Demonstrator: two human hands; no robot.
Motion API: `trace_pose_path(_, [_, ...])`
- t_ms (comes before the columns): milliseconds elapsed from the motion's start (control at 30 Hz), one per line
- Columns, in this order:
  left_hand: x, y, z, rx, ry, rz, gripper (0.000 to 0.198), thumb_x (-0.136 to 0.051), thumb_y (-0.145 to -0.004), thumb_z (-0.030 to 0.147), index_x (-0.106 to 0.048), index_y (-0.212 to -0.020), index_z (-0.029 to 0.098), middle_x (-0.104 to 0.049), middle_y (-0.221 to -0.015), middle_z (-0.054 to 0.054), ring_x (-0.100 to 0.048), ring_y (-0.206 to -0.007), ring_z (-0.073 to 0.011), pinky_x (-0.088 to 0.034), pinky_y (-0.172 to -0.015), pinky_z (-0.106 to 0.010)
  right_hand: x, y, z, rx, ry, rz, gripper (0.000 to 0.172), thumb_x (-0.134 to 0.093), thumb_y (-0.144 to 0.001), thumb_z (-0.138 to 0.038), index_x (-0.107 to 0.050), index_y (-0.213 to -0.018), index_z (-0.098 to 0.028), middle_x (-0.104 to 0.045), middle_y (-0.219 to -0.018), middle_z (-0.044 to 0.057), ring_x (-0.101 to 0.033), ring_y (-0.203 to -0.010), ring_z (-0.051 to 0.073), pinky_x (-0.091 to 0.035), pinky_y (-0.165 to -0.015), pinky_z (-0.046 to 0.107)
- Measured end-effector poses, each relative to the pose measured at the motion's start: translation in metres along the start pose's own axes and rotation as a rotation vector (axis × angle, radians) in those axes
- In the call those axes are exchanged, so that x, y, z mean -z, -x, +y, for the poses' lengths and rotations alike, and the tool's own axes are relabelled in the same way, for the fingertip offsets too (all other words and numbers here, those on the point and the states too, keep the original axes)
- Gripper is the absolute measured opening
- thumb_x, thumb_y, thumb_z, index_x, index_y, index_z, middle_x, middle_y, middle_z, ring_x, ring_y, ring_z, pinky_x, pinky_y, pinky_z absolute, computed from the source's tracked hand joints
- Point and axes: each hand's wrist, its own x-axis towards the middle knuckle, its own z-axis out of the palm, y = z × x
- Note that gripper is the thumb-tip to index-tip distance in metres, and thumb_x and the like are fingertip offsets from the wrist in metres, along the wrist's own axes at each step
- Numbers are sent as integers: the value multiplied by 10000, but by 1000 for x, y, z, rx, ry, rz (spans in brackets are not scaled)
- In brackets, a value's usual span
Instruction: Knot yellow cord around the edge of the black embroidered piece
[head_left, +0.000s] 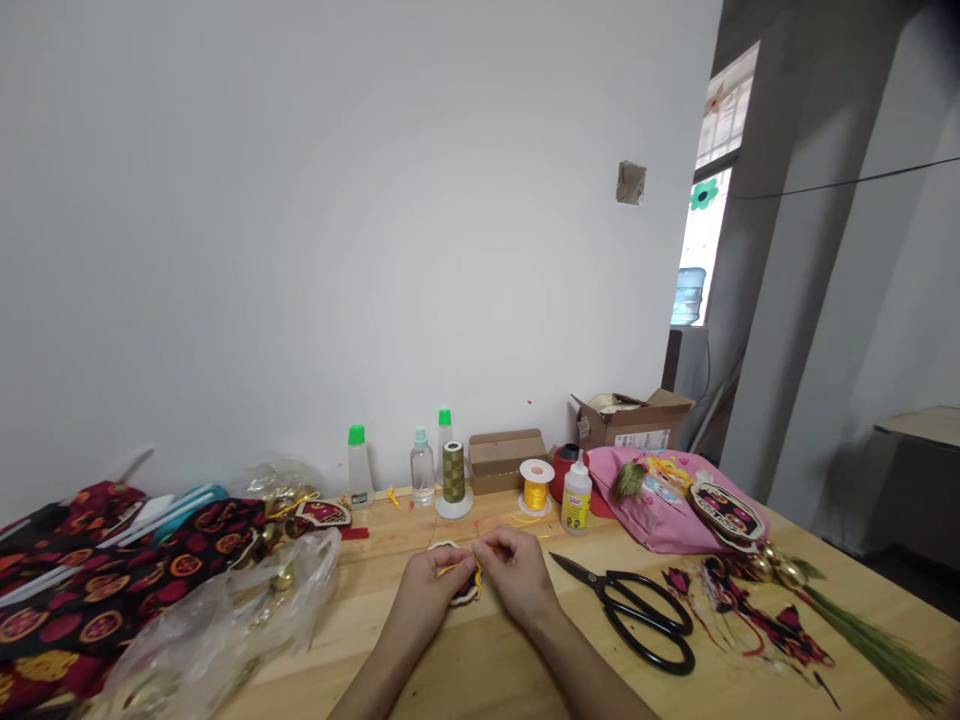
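Observation:
My left hand point(433, 590) is closed on a small dark fabric ornament point(466, 592) with a cream edge, held just above the table. Yellow cord point(478, 578) shows against the ornament, by my right fingertips. My right hand point(519, 578) is closed in a pinch at the ornament's right side, its thumb and finger meeting close to my left thumb. The cord seems to run into that pinch, though the fingers hide the exact grip. Black-handled scissors point(646, 610) lie to the right of my right hand, with their blades pointing back toward the left.
Along the wall stand a glue bottle point(576, 495), a yellow cord spool point(536, 490), a green thread cone point(453, 475) and a clear bottle point(422, 470). Patterned cloth point(180, 560) and a plastic bag point(225, 610) lie left. A pink bag point(630, 520) and fabric scraps point(772, 620) lie right.

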Motion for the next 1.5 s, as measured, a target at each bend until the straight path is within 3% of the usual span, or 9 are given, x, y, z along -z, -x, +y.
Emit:
trace_pose_path(500, [1, 0, 2, -48, -53, -10, 243, -579, -585, 337, -647, -566, 104, -531, -478, 10, -444, -473, -103, -343, -489, -201, 1, -1, -3, 9, 10, -1, 189, -479, -690, -253, -621, -643, -138, -567, -579, 9, -483, -539, 104, -355, -494, 186])
trace_pose_path(667, [3, -1, -2, -55, -21, -34, 257, -579, -597, 315, -664, -723, 108, -571, -547, -3, -475, -523, -115, -365, -531, -210, 0, -1, -3, 45, -1, -9, 188, -487, -688, -261, -630, -652, -144, -563, -589, 11, -483, -549, 104, -350, -498, 187])
trace_pose_path(833, [5, -4, -10, -34, -25, -4, 266, -595, -574, 339, -658, -635, 88, -572, -538, -13, -472, -501, -114, -361, -511, -212, 2, -1, -8, 84, 63, -5, 167, -492, -682, -227, -612, -598, -147, -510, -530, -13, -441, -512, 90, -319, -475, 184])
trace_pose_path(1033, [1, -1, -4, -4, -13, 15, 287, -585, -566, 372, -601, -545, 86, -498, -457, 24, -409, -424, -80, -320, -442, -186, 3, 1, -14, 131, 125, 41, 170, -487, -681, -204, -605, -573, -148, -493, -530, -13, -423, -501, 84, -302, -464, 181])
trace_pose_path(1200, [-1, 0, -3, -9, -55, 26, 295, -575, -569, 384, -571, -512, 95, -443, -412, 47, -366, -386, -67, -281, -405, -176, 2, -1, -13, 86, 140, 52, 161, -507, -666, -225, -641, -600, -163, -501, -497, -14, -416, -470, 84, -295, -446, 182])
trace_pose_path(1500, [4, -3, -5, -53, -40, -39, 221, -589, -583, 307, -653, -665, 112, -584, -557, 2, -473, -514, -106, -353, -514, -194, -1, 0, -7, 98, 120, 41, 163, -519, -670, -269, -649, -634, -177, -469, -477, -27, -405, -464, 81, -289, -436, 179])
